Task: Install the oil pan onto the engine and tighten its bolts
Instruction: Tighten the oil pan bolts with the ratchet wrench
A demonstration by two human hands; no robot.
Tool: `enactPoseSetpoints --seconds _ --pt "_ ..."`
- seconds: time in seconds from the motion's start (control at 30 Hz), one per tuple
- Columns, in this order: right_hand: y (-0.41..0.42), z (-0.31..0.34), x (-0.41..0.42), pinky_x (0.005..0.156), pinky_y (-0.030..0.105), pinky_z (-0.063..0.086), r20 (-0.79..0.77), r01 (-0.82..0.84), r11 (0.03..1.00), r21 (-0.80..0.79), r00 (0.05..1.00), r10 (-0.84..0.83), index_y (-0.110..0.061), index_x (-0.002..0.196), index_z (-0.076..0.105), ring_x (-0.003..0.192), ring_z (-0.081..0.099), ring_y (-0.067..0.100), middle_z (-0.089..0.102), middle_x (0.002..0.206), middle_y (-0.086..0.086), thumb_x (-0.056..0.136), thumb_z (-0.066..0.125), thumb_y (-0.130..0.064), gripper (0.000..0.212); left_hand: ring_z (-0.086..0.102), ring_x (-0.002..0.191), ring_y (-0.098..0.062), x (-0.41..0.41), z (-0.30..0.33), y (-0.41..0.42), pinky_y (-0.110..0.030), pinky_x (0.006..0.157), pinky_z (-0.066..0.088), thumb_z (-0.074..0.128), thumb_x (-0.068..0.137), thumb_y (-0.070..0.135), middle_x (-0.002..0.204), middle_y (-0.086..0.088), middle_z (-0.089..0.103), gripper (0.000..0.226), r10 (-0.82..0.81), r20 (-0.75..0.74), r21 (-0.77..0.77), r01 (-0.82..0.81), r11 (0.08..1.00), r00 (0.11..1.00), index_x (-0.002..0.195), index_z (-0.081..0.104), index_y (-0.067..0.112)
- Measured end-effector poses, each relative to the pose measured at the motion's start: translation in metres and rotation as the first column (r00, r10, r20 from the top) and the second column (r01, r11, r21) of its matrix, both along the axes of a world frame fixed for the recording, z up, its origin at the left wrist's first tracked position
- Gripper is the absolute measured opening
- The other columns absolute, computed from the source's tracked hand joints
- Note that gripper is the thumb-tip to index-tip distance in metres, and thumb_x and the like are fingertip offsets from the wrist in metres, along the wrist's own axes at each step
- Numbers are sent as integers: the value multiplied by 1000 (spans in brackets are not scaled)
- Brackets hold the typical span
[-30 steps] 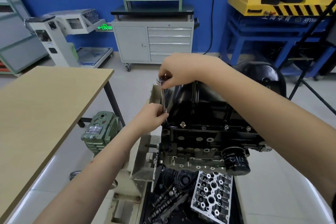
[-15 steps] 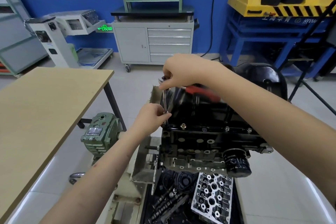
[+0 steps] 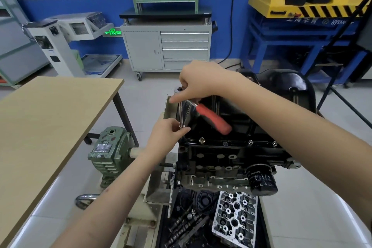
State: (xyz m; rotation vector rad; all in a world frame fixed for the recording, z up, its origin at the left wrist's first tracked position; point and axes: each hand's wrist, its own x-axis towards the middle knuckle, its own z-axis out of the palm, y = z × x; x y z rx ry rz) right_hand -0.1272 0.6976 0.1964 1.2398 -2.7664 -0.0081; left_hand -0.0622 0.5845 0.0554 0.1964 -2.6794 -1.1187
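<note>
1. One ratchet (image 3: 211, 116), red handle aimed toward the viewer and rightward, is pinched at its head by the right hand (image 3: 198, 80) above the oil pan (image 3: 237, 127).
2. Its upright extension (image 3: 180, 113) is pinched by the left hand (image 3: 168, 133) at the oil pan's left flange corner.

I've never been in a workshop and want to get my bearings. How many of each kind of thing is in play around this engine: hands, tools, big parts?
hands: 2, the left hand and the right hand
red-handled ratchet: 1
oil pan: 1
oil filter: 1
cylinder head: 1
Total: 6
</note>
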Motion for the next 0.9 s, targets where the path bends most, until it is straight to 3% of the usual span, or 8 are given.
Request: enactPoseSetpoints --seconds 0.13,0.3,0.4,0.47,0.57,0.7,0.83,0.9 --pt "-3 3 4 50 26 30 29 -52 998 26 998 52 -10 68 52 54 40 17 46 59 1 82 59 -44 38 57 71 -30 -1 -2 -3 -34 65 43 61 87 25 70 -19 61 34 -55 15 -26 56 998 998 73 58 -5" --pt "1 11 2 53 22 31 152 -170 985 38 975 163 -19 85 58 61 42 12 46 65 -10 84 62 -29 11 64 85 -28 -4 1 -10 -40 80 51 59 89 20 86 -16 69 23 -151 83 15 150 989 985 92 66 -2" --pt "0 8 -2 49 22 31 131 -118 993 6 985 116 -10 94 65 59 45 9 54 68 -8 82 63 -39 32 64 84 -27 -2 0 -8 -35 80 50 60 88 20 86 -16 69 23 -145 79 84 138 987 986 90 66 -2" --pt "0 2 -2 45 23 29 75 -68 998 7 995 68 -9 75 62 58 47 15 57 64 -1 80 61 -50 41 59 74 -21 -2 -1 -5 -27 69 46 65 85 26 75 -8 64 25 -77 48 77 73 994 996 80 63 1" --pt "0 -2 1 44 23 23 20 19 1000 -1 1000 -19 -13 58 43 50 39 13 44 53 -2 78 57 -59 52 56 73 -16 -3 2 -2 -26 67 42 69 81 29 71 0 60 23 19 7 45 -19 999 1000 78 63 7" --pt "1 3 3 48 26 28 50 -61 998 16 997 61 -3 83 60 69 52 25 57 71 7 82 60 -43 41 52 65 -24 -3 6 -4 -28 60 40 64 85 24 62 -9 57 30 -49 36 -47 50 998 998 64 56 5" --pt "5 11 3 55 24 31 143 -180 983 30 974 174 -16 94 64 62 43 10 45 64 -12 84 61 -25 14 62 83 -35 -4 9 -7 -42 78 50 61 87 18 85 -23 67 26 -129 81 -2 129 992 988 84 63 -7" --pt "5 11 3 59 26 33 150 -188 982 15 971 184 -13 98 64 65 44 14 46 65 -12 83 62 -26 19 63 86 -34 -4 9 -9 -42 80 50 61 87 16 88 -22 68 23 -149 90 24 148 989 985 87 64 -7"
